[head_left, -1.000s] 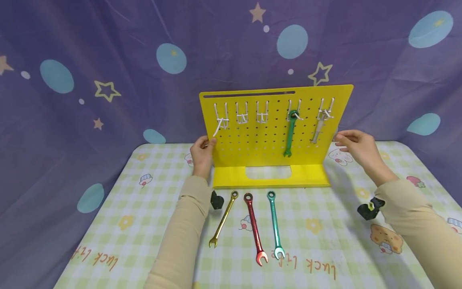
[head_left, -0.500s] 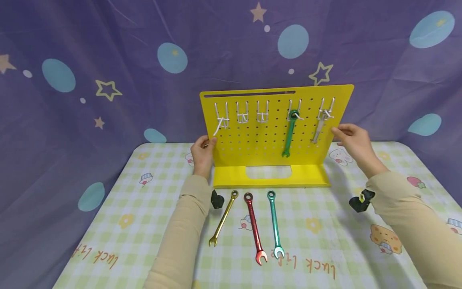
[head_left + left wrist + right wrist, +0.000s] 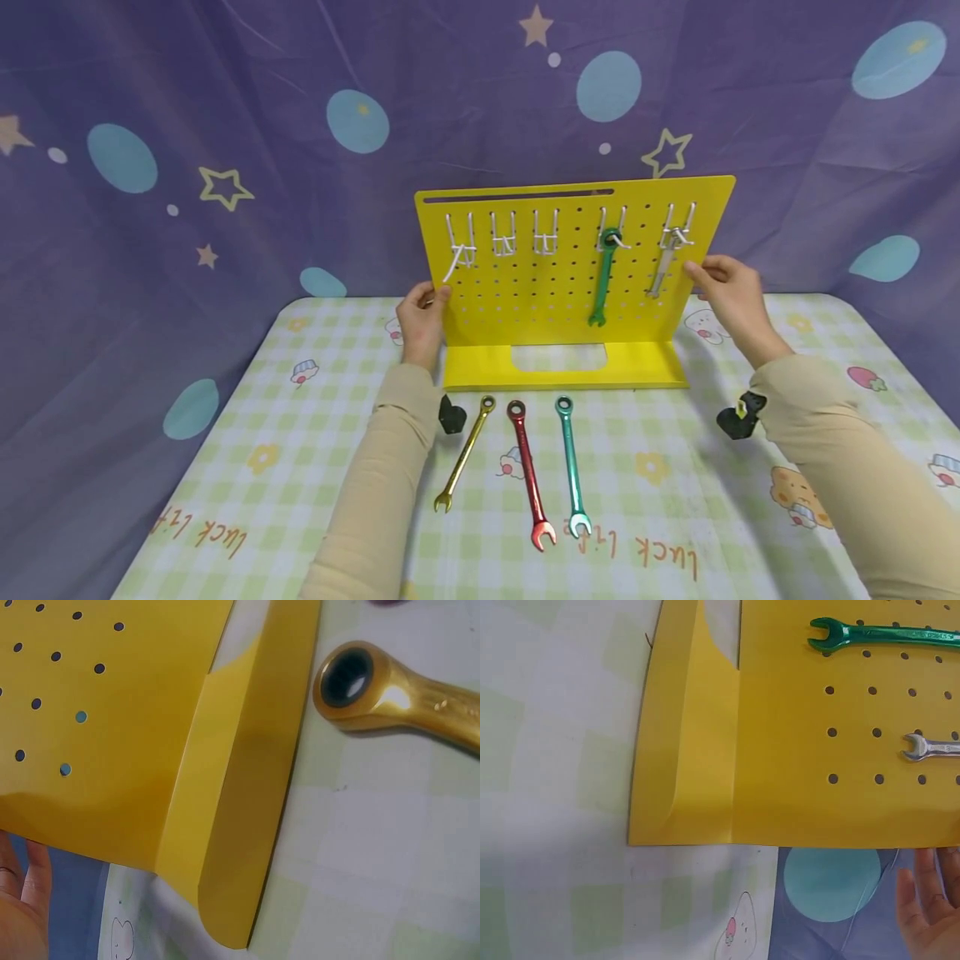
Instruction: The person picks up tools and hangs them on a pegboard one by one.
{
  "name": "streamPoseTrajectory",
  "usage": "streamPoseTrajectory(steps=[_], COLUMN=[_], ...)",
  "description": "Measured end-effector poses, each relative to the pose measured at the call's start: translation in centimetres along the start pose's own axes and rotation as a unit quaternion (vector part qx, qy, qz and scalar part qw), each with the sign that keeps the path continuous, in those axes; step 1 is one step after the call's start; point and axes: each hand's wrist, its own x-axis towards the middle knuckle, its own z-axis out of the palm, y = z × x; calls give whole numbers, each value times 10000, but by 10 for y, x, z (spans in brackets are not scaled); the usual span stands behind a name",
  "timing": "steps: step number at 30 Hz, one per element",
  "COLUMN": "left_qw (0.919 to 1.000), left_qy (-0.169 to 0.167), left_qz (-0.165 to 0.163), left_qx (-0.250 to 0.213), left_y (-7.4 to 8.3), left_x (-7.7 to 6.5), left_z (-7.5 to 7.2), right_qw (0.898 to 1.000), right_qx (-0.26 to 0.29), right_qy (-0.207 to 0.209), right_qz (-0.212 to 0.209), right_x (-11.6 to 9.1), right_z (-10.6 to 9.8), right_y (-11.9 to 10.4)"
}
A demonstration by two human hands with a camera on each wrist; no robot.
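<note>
Pegboard (image 3: pixel 557 333) of smooth, matte yellow sheet, punched with small round holes, stands on the tablecloth (image 3: pixel 315 433), its foot bent forward with a wide cut-out. White wire hooks (image 3: pixel 461 248) run along its upper part. A green wrench (image 3: pixel 604 279) and a smaller silver wrench (image 3: pixel 662 268) hang there by their ring ends. In front lie three glossy wrenches: a slim gold wrench (image 3: pixel 464 458), slanting, then a red wrench (image 3: pixel 529 471) and a teal wrench (image 3: pixel 572 467), all with forked ends toward the person. Green checks, cupcakes and lettering cover the cloth; behind falls a creased purple backdrop (image 3: pixel 255 67) with stars and blue ovals.

The left hand (image 3: pixel 422 323) pinches the board's left edge, thumb in front; the right hand (image 3: pixel 731 300) likewise pinches the right edge.

The left wrist view adds fingers behind the edge, the rounded corner of the upturned front lip and the gold ring's dark inside. The right wrist view shows the forks of the green and silver wrenches close up, and fingers past the edge; neither wrist view shows a thumb.

Against one second ago, the right hand has moved inward, its thumb now over the board's edge; the left hand and loose wrenches look unchanged.
</note>
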Motion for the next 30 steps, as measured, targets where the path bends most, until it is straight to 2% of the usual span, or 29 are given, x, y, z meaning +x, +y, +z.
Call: streamPoseTrajectory(steps=[10,18,25,30], left_qw=[9999,9999,9983,9940], left_qy=[-23,-86,-554,-861], left_qz=[-65,-24,-191,-667], left_qx=[-109,-88,-16,-38], left_y=[3,5,10,16], left_x=[-3,-6,-9,-19], left_z=[-1,-2,-8,-16], right_qw=[9989,9971,9923,9900], right_qx=[379,166,72,212], right_qy=[173,558,1094,1259], right_qz=[-237,-488,-567,-602], right_x=[1,-1,0,1], right_z=[4,13,21,25], right_y=[7,13,14,14])
